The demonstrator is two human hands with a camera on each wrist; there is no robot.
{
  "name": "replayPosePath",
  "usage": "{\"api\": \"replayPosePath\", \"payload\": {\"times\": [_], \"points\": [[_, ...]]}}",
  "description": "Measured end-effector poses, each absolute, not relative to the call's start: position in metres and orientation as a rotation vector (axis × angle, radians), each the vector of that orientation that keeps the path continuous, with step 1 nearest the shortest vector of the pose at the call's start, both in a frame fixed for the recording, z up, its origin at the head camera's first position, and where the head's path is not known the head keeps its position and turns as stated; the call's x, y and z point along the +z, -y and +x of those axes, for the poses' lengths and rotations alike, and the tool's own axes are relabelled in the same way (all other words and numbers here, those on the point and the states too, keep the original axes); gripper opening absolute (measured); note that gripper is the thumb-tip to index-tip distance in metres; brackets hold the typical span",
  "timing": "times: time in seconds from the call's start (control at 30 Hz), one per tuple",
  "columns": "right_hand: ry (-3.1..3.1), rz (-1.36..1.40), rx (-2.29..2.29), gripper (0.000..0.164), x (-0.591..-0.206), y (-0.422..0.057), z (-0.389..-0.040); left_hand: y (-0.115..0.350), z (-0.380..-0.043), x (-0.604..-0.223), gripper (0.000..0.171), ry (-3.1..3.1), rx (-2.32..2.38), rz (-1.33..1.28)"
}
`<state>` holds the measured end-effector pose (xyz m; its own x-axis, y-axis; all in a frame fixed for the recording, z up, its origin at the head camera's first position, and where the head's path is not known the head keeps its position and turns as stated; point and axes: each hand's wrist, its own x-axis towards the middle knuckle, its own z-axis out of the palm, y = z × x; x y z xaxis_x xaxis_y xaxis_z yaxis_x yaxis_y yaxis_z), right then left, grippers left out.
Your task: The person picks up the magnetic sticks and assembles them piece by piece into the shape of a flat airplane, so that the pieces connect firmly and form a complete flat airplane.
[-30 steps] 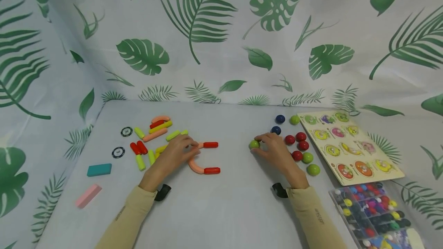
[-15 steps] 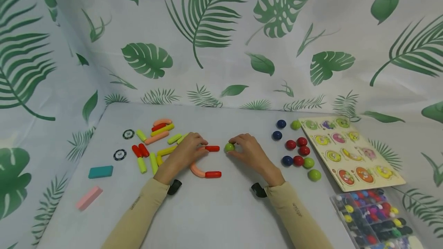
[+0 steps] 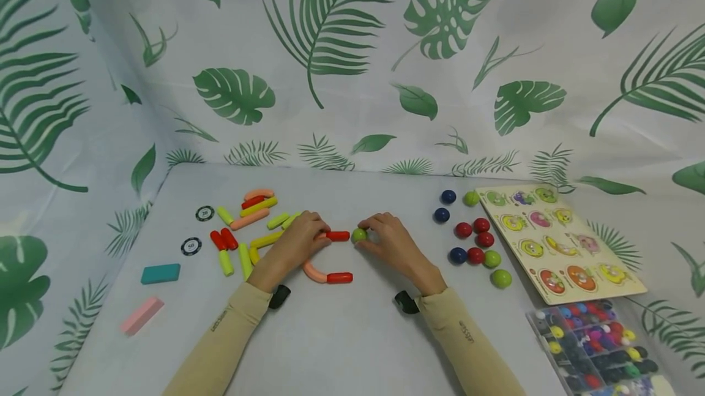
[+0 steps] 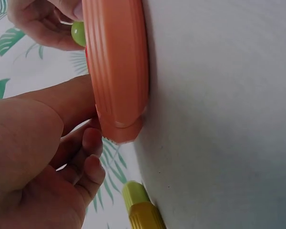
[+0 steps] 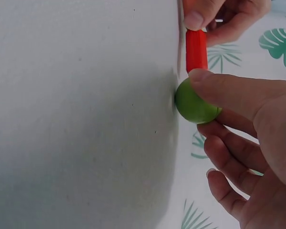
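My right hand (image 3: 398,248) pinches a green ball (image 5: 194,102) between thumb and fingers, low over the table. The ball is at the free end of a red stick (image 5: 196,50); whether they touch I cannot tell. My left hand (image 3: 297,242) pinches the stick's other end, where it joins a salmon-coloured curved piece (image 4: 117,62). This curve bends toward the front to a second red stick (image 3: 339,277), making a C shape that opens to the right. In the head view the left fingers hide part of the curve.
Loose yellow, red and salmon sticks (image 3: 249,218) lie left of my left hand, by two round chips (image 3: 191,246), a teal block (image 3: 160,273) and a pink block (image 3: 142,315). At right are red balls (image 3: 464,229), blue balls (image 3: 448,197), a picture board (image 3: 514,243) and a bead box (image 3: 575,341).
My right hand has carried the green ball left from near the other balls to the red stick's end. My left hand has stayed at the curved piece. The head view has shifted slightly.
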<state>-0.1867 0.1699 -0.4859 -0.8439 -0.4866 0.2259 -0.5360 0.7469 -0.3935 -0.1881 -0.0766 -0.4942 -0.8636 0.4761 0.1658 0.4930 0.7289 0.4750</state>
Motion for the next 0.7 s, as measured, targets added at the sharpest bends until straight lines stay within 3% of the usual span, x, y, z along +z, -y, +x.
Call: {"api": "replayPosePath", "payload": {"times": [0.43, 0.7], "points": [[2.815, 0.835, 0.705, 0.034, -0.488, -0.172, -0.184, 0.076, -0.186, -0.492, 0.022, 2.891, -0.818, -0.812], [2.898, 0.712, 0.757, 0.035, -0.479, -0.198, -0.177, 0.081, -0.174, -0.484, 0.021, 2.869, -0.889, -0.802]]}}
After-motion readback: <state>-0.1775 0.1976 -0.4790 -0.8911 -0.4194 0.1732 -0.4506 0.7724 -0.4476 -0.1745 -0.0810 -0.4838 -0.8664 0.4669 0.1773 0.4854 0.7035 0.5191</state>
